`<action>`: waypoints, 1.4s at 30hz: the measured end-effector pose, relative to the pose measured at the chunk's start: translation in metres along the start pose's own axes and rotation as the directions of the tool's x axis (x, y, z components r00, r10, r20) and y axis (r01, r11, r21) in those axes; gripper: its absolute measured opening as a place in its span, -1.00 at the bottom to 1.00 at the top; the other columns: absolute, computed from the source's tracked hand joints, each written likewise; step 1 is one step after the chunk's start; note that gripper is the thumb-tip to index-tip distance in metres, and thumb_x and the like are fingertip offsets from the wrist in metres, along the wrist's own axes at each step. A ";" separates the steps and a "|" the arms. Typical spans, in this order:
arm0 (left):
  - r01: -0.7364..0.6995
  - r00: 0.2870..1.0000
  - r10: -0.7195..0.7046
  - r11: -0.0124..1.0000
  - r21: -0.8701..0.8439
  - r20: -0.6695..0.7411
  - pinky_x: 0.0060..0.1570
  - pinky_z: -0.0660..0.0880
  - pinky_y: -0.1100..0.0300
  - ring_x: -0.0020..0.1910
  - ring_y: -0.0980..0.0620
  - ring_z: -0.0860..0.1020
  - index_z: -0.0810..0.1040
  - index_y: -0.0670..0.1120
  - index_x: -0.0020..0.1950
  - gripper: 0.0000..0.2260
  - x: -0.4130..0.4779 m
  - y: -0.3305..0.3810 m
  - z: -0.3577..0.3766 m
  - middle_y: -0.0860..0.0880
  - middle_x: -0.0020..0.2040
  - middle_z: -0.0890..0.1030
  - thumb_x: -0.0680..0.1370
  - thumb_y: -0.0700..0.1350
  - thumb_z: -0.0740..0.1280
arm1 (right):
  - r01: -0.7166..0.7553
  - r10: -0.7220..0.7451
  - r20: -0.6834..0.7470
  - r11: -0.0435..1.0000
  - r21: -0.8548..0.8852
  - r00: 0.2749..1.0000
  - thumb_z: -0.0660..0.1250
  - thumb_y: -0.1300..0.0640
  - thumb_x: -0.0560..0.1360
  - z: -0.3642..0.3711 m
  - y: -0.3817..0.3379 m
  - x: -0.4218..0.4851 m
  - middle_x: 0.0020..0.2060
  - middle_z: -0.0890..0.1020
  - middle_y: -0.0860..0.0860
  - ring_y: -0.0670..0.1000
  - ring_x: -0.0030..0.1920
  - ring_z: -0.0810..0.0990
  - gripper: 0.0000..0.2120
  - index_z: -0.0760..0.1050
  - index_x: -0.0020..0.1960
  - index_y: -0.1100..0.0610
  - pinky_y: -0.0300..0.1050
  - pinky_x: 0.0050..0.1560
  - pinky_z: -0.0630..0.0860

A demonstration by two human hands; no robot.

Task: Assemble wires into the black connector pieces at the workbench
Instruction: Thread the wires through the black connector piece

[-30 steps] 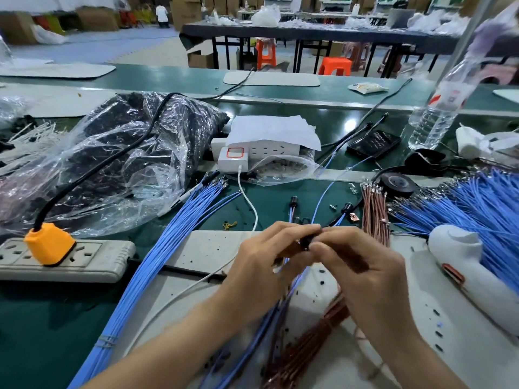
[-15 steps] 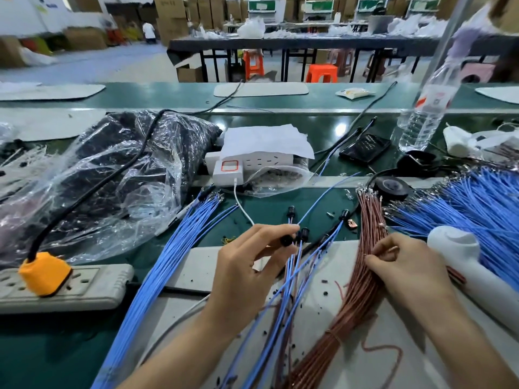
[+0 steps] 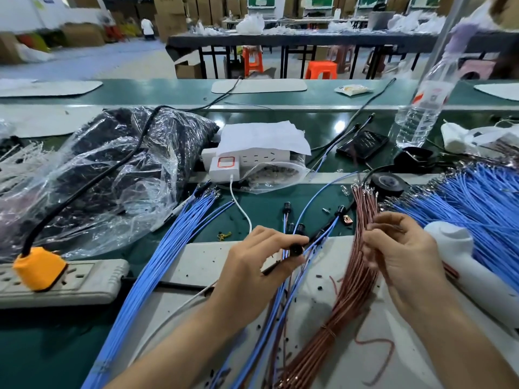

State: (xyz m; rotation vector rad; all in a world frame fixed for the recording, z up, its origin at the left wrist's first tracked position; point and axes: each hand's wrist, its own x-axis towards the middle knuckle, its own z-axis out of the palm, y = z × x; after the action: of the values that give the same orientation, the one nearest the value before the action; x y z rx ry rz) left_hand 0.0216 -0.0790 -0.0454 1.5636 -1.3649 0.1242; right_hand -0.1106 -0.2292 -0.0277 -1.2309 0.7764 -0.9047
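My left hand (image 3: 254,265) pinches a small black connector piece (image 3: 296,249) with wires trailing from it, just above the pale work mat (image 3: 207,265). To its right, my right hand (image 3: 401,248) has its fingers curled into the bundle of brown wires (image 3: 356,279) and pinches one thin brown wire near its upper end. Several finished black connectors (image 3: 300,228) with blue wires lie on the green bench behind my left hand. One bundle of blue wires (image 3: 168,245) runs along the left; a larger fan of blue wires (image 3: 477,200) lies at the right.
A grey power strip (image 3: 84,279) with an orange plug (image 3: 39,268) sits at the left. Behind it lies a clear plastic bag (image 3: 112,175) of dark parts. A white charger block (image 3: 224,167), phone (image 3: 362,144), black tape roll (image 3: 389,182), water bottle (image 3: 421,108) and white tool (image 3: 463,262) stand around.
My hands, joined on the connector a second ago, have parted. The right hand went to the brown bundle and now lifts a wire; the left keeps hold of the connector.
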 end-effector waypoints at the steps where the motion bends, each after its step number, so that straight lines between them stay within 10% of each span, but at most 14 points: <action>1: -0.001 1.000 0.001 1.000 -0.009 0.023 -0.05 0.50 0.20 -0.08 0.10 0.56 0.64 -0.14 0.09 -0.80 0.001 0.000 0.000 0.04 -0.08 0.64 0.48 -0.15 0.39 | -0.022 0.019 0.049 0.997 0.068 0.999 0.24 0.52 0.44 0.002 -0.001 -0.002 -0.49 0.52 0.00 -0.10 -0.55 0.43 -0.72 0.48 -0.15 0.16 -0.32 -0.58 0.36; 14: 0.035 0.893 -0.008 0.998 -0.052 0.450 0.19 0.38 0.12 0.05 0.13 0.57 0.65 -0.08 0.07 -0.79 -0.007 0.005 0.010 0.04 0.05 0.65 0.49 -0.03 0.41 | -0.108 -0.031 0.256 0.851 0.513 0.966 0.25 0.17 0.44 0.009 -0.004 -0.008 -0.28 0.68 0.09 -0.10 -0.44 0.52 -0.83 0.60 -0.20 0.00 -0.32 -0.35 0.52; 19: 0.031 0.881 -0.023 0.999 -0.008 0.472 0.22 0.33 0.10 0.09 0.13 0.55 0.66 -0.05 0.10 -0.77 -0.008 0.007 0.009 0.05 0.07 0.64 0.50 -0.01 0.40 | -0.180 0.140 0.331 0.979 0.092 0.933 0.27 0.32 0.48 0.009 0.003 -0.010 -0.32 0.67 0.13 -0.08 -0.43 0.52 -0.83 0.64 -0.07 0.23 -0.32 -0.37 0.53; 26: 0.013 0.895 -0.021 1.000 0.021 0.447 0.17 0.33 0.13 0.06 0.12 0.55 0.66 -0.07 0.10 -0.76 -0.010 0.010 0.010 0.04 0.03 0.65 0.50 0.00 0.40 | 0.118 0.095 0.549 0.933 -0.339 0.830 0.36 0.35 0.47 0.005 0.001 -0.014 -0.38 0.64 0.10 -0.11 -0.48 0.45 -0.87 0.66 -0.13 0.20 -0.34 -0.45 0.38; 36: -0.042 0.895 0.031 0.999 0.014 0.446 0.10 0.33 0.19 -0.06 0.16 0.48 0.66 -0.03 0.09 -0.77 -0.010 0.010 0.009 0.05 -0.10 0.63 0.51 0.03 0.38 | 0.252 -0.224 -0.129 0.930 0.270 0.966 0.15 0.31 0.61 -0.001 -0.004 0.005 -0.41 0.63 -0.06 -0.15 -0.38 0.57 -0.79 0.53 -0.05 0.15 -0.36 -0.27 0.53; 42: 0.110 0.984 -0.096 0.990 -0.092 0.153 -0.06 0.50 0.31 -0.14 0.16 0.61 0.64 -0.12 0.07 -0.82 -0.006 0.004 0.010 0.07 -0.08 0.68 0.48 -0.16 0.39 | 0.257 -0.260 -0.028 0.922 0.289 0.965 0.02 0.23 0.66 0.008 -0.009 -0.012 -0.38 0.66 0.04 -0.02 -0.44 0.60 -0.74 0.42 -0.10 0.09 -0.25 -0.38 0.55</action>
State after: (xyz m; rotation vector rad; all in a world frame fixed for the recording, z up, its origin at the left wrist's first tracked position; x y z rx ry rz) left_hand 0.0107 -0.0814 -0.0518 1.5806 -1.3794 -0.1249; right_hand -0.1105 -0.2165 -0.0169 -1.0886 0.4555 -1.1825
